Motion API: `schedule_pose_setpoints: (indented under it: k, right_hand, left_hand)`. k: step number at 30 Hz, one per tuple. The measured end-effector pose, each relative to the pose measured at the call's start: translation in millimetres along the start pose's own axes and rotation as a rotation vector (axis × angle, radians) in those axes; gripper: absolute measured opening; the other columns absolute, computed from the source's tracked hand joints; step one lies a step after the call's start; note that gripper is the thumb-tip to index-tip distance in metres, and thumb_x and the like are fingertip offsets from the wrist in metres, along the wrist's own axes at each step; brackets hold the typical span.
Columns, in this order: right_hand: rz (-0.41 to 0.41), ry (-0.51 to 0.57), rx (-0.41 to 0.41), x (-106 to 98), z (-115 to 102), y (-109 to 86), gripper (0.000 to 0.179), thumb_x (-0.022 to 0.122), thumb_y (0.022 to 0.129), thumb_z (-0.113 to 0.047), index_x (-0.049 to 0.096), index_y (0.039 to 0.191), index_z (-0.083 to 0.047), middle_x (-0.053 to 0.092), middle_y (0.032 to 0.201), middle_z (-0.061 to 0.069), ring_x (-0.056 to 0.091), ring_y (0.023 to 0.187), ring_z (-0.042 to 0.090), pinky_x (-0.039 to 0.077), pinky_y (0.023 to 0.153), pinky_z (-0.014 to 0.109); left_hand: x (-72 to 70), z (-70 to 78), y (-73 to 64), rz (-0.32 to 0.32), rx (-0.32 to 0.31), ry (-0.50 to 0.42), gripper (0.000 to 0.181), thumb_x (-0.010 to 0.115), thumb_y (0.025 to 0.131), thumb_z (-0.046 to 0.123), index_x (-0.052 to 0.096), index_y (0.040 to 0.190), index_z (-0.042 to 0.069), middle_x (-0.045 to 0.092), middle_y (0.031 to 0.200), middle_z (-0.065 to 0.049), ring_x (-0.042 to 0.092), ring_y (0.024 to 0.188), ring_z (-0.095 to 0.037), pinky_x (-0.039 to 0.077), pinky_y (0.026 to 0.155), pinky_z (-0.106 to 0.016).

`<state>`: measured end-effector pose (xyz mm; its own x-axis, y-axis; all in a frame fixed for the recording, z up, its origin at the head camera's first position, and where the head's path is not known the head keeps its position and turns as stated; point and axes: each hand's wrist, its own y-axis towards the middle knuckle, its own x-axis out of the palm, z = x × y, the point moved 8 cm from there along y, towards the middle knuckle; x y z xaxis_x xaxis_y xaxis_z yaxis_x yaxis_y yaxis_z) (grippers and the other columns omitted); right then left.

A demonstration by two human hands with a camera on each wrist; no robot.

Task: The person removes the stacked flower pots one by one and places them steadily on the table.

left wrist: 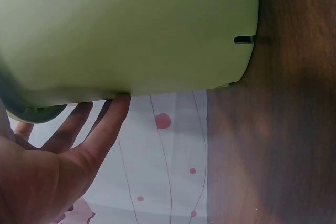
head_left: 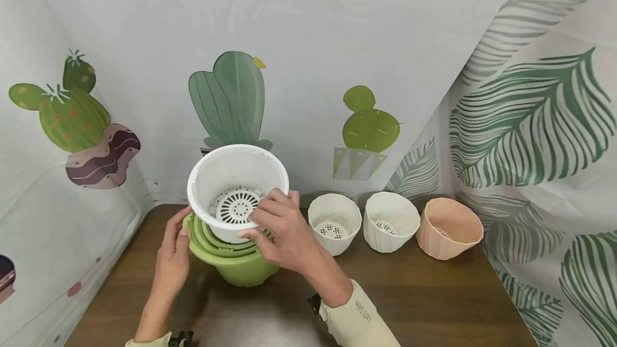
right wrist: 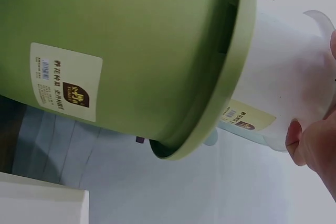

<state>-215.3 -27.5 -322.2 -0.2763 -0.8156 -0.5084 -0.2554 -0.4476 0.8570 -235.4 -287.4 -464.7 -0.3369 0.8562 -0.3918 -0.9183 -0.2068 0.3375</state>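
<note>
My right hand (head_left: 284, 232) pinches the near right rim of a white plastic flowerpot (head_left: 228, 170), fingers inside and thumb outside. This pot has a slotted drainage base and sits partly inside a nest of green flowerpots (head_left: 246, 271), its rim above theirs. Several green rims show at the top of the nest. My left hand (head_left: 168, 261) touches the left side of the green pots near the rim; the left wrist view shows its fingers (left wrist: 107, 129) extended against the outer wall. Paper labels (right wrist: 67, 82) are on the green and white pots in the right wrist view.
To the right along the back of the brown wooden table (head_left: 385, 293) stand two faceted white pots, one nearer (head_left: 335, 205) and one farther (head_left: 391, 208), then a peach pot (head_left: 448, 229). A cactus-print cloth (head_left: 303, 68) hangs behind the table; leaf-print cloth (head_left: 530, 122) borders the right.
</note>
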Motion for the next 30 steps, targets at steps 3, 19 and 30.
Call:
schedule_pose_setpoints:
  k: [3,19,30]
  right_hand:
    - [0.025,0.002,-0.014,-4.6,-2.5,1.7,0.028,0.074,0.098,-0.039,0.068,0.084,-0.016,0.061,0.083,-0.008,0.054,0.091,0.015,0.034,0.085,0.041]
    - [0.144,0.038,-0.075,-34.4,-15.0,3.9,0.036,0.065,0.104,-0.043,0.068,0.082,-0.015,0.061,0.078,-0.006,0.055,0.087,0.016,0.034,0.085,0.043]
    - [0.217,0.04,-0.128,-60.5,-32.5,3.6,0.04,0.06,0.107,-0.044,0.069,0.083,-0.014,0.062,0.078,-0.006,0.054,0.085,0.017,0.033,0.083,0.042]
  left_hand:
    - [0.6,-0.2,0.2,-0.006,-0.002,0.004,0.048,0.032,0.117,0.021,0.038,0.164,0.03,0.062,0.128,-0.005,0.062,0.096,-0.008,0.052,0.078,-0.02]
    - [1.8,-2.7,0.0,-0.022,-0.009,-0.003,0.05,0.032,0.117,0.022,0.036,0.166,0.031,0.061,0.14,-0.01,0.062,0.103,-0.004,0.051,0.081,-0.015]
    - [1.0,-1.2,0.6,-0.01,-0.005,-0.006,0.049,0.033,0.117,0.021,0.037,0.165,0.031,0.059,0.137,-0.005,0.062,0.103,-0.004,0.052,0.082,-0.015]
